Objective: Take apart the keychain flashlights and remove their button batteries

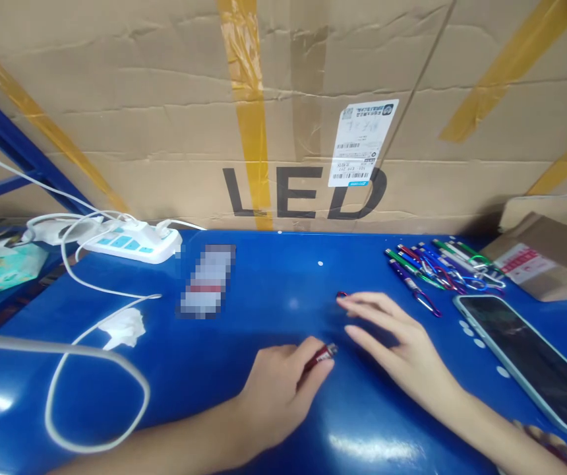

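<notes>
Reading from left to right along the blue surface (264,290), we find a power strip (130,244) at its far left corner, probably set there to leave the middle clear of plugs, although a white cable (96,450) loops down toward the near edge, past a crumpled tissue (126,328). A blurred panel (207,280) lies near the far edge, left of centre. Midway along the near edge, the left hand (278,382) is clamped on a dark red tube (319,357), held between thumb and forefinger; we judge that this grip, on the body only, serves to leave the metallic end exposed. The tube's long axis runs obliquely, its metallic end pointing rightward and toward the far edge, its other end hidden in the palm. Just beyond, a small red piece (341,294) is at the fingertips of the right hand (412,349), whose thumb stands apart from the fingers; we cannot tell whether the piece is pinched or merely touched. Near the far edge, right of centre, a cluster of slim coloured tubes with clips (426,260) lies heaped, presumably for easy reach. A phone (535,356) lies obliquely at the right, and a small carton (545,254) occupies the far right corner.
</notes>
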### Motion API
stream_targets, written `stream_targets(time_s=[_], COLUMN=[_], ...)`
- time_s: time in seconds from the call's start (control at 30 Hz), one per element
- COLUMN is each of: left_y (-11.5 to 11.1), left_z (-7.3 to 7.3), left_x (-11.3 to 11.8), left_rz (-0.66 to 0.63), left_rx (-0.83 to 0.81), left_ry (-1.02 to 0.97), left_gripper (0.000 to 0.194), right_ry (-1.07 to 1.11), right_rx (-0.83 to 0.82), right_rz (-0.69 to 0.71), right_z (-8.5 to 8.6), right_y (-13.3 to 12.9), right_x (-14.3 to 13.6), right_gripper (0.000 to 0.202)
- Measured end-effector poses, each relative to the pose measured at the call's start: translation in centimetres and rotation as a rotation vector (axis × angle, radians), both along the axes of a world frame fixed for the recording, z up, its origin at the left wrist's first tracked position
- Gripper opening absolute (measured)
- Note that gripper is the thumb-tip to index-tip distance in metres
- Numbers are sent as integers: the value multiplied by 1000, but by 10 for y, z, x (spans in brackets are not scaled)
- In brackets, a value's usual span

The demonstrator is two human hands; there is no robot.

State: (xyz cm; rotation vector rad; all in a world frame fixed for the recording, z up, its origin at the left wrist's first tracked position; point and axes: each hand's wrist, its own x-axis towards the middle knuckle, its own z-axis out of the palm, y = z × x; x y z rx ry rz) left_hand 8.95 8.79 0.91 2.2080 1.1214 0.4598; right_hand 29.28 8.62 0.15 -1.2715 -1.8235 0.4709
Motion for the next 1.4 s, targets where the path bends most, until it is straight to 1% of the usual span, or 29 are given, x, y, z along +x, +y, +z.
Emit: stream_targets(time_s=[0.07,0.1,0.17,0.3,0.37,0.47,0.5,0.57,0.67,0.77,0.87,1.0,1.07,1.1,1.17,1.23,1.33,1.4], left_y=[0,-1,-2,-3,-3,-3,-3,-3,-3,-3,-2,0,-1,-3,-8,-12,-9,-4], left_z=[-2,-3,-3,-1,-1,0,0,1,0,-1,0,8,12,12,8,-1,-14,-15], left_x=[0,-1,-1,-2,-2,-3,-3,-2,-2,-2,-2,-3,-6,-9,-21,-44,-97,-135], left_rz=[-93,-133,-186,-184,-159,-96,-74,-54,-110,-152,-155,-214,-197,-162,-75,41,289,442], left_rx=[70,87,92,74,51,9,-1,-6,44,107,131,152,179,204,258,371,563,654], left_ry=[55,63,47,17,-14,-58,-57,-42,6,89,152,229,248,253,255,284,331,411], left_gripper=[26,26,26,29,30,26,25,24,21,18,16,18,18,18,22,26,26,27], right_ry=[94,143,228,279,298,346,346,321,291,297,297,290,323,346,385,403,392,379], right_rx=[-44,-69,-102,-131,-150,-245,-268,-268,-222,-208,-202,-173,-192,-200,-194,-158,-99,-89], right_rz=[119,157,190,237,217,80,53,64,129,145,126,94,50,26,-14,-36,-17,1], right_z=[3,4,7,11,9,3,1,-1,-3,-4,-6,-5,-2,0,4,6,8,10], right_y=[-5,-7,-11,-17,-19,-20,-20,-19,-17,-15,-14,-15,-16,-17,-18,-17,-14,-12], right_x=[-8,-12,-17,-21,-21,-20,-20,-19,-18,-16,-15,-18,-21,-23,-25,-25,-24,-24], right_gripper=[17,15,15,15,10,12,13,13,12,10,12,13,15,16,17,18,20,21])
